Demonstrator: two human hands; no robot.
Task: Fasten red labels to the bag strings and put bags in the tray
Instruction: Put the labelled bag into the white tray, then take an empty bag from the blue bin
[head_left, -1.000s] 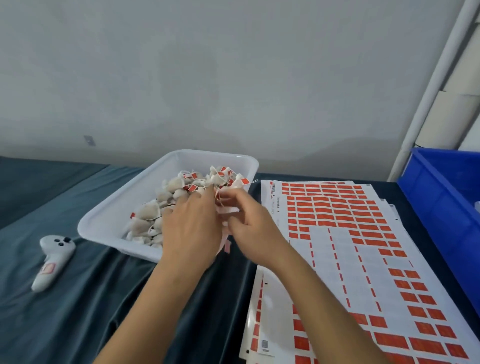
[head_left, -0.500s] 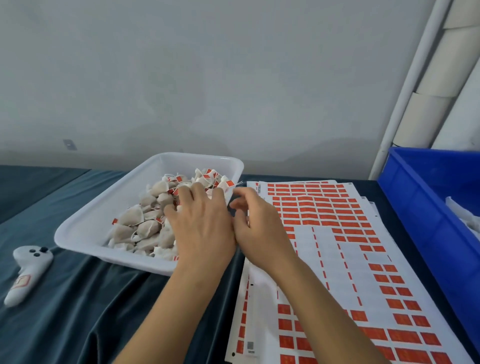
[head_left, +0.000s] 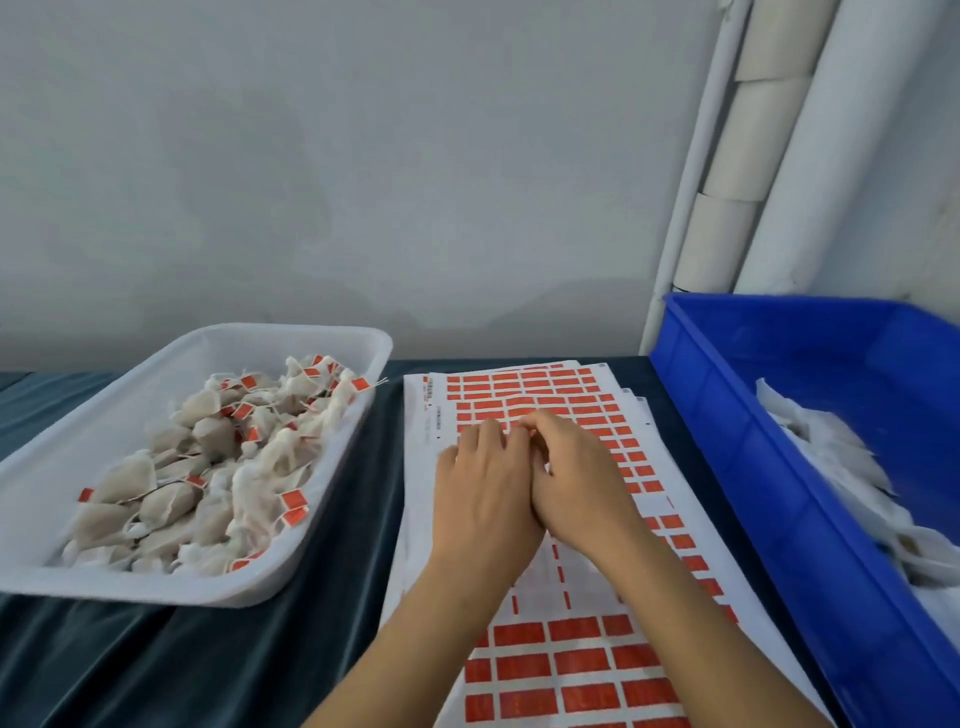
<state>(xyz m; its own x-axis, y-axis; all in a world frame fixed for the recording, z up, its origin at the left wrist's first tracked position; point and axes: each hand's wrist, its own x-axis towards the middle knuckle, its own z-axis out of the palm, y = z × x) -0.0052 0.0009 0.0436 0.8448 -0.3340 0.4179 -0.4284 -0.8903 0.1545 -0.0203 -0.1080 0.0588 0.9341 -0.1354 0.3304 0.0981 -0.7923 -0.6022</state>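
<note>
- Red labels lie in rows on white sheets spread over the dark cloth of the bench; a wide patch mid-sheet is already peeled bare, and the sheets' near edge is cut off by the frame.
- Both hands rest side by side on the top sheet, backs to the camera, touching along their inner edges.
- The left hand has its fingers bent down onto the sheet; the fingertips are turned away, so I cannot tell whether it grips anything.
- The right hand curls its fingers toward the left hand's; what lies between the fingertips is hidden, and whether it pinches a label cannot be told.
- The white tray sits to the left of the sheets, heaped with bags whose strings already carry red labels; its left side runs out of frame.
- The blue bin stands just to the right of the sheets, holding pale bags, blurred and partly cut off.
- White rolls lean in the corner behind the bin.
</note>
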